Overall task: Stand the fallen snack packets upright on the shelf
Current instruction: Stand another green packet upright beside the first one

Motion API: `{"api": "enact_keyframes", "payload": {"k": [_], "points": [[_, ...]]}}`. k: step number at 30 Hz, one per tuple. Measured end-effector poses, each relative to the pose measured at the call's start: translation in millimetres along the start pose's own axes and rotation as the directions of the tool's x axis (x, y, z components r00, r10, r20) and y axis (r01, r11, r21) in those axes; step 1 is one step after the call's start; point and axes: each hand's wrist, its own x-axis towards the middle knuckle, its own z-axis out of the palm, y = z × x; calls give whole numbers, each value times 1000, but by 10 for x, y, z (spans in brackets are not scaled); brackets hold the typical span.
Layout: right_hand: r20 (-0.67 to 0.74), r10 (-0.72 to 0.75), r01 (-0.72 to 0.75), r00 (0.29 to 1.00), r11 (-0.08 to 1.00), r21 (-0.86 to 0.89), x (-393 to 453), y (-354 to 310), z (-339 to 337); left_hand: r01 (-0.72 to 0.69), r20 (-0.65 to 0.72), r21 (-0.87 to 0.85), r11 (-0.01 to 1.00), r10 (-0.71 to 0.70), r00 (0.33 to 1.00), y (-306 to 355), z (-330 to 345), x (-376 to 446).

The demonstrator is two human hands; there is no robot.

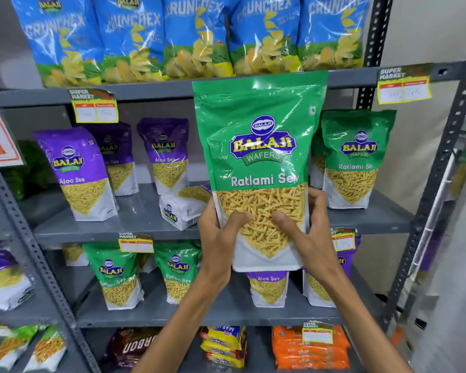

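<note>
I hold a big green Ratlami Sev packet (pixel 260 146) upright in front of the middle shelf (pixel 135 230), clear of its surface. My left hand (pixel 221 238) grips its lower left edge and my right hand (pixel 304 232) grips its lower right edge, thumbs on the front. Behind it to the left, a purple Aloo Sev packet (pixel 182 208) lies fallen on its side on the shelf. Another green Ratlami Sev packet (pixel 354 160) stands upright at the right end.
Three purple Aloo Sev packets (pixel 76 173) stand on the middle shelf's left half. Blue Crunchex bags (pixel 194 36) fill the shelf above. Green and purple packets (pixel 116 275) stand on the shelf below. Biscuit packs (pixel 223 345) lie lower down. Perforated metal uprights (pixel 441 168) frame the rack.
</note>
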Motion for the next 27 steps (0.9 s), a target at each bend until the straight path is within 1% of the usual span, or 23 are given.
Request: {"api": "enact_keyframes", "payload": {"k": [4, 9, 11, 14, 15, 17, 19, 20, 24, 27], "points": [[4, -39, 39, 999, 999, -1, -59, -81, 34, -48, 56, 49, 998, 45, 997, 113, -24, -36], [-17, -51, 51, 999, 999, -19, -69, -97, 54, -71, 81, 68, 995, 65, 995, 133, -38, -38], [-13, -40, 40, 999, 999, -22, -82, -54, 40, -55, 81, 71, 996, 49, 996, 83, -62, -72], [8, -5, 6, 1000, 999, -36, -131, 104, -37, 16, 97, 65, 998, -22, 995, -44, -154, -123], [25, 15, -14, 1000, 999, -47, -115, 193, -91, 37, 119, 77, 996, -46, 992, -155, -184, -97], [36, 62, -60, 997, 997, -57, -11, 384, -166, 61, 150, 160, 985, -85, 985, -336, -241, 38], [-22, 42, -44, 999, 994, -104, 384, 661, -449, 32, 173, 236, 971, -75, 982, -736, 0, 481], [-23, 51, -53, 998, 993, -105, 500, 759, -464, 43, 178, 270, 962, -93, 980, -839, 21, 599], [-64, 74, -81, 995, 990, -118, 909, 1158, -473, 47, 165, 344, 938, -110, 980, -1235, 144, 1040], [-74, 143, -150, 987, 982, -111, 1073, 1455, -486, 62, 155, 404, 913, -135, 979, -1565, 134, 1236]]}}
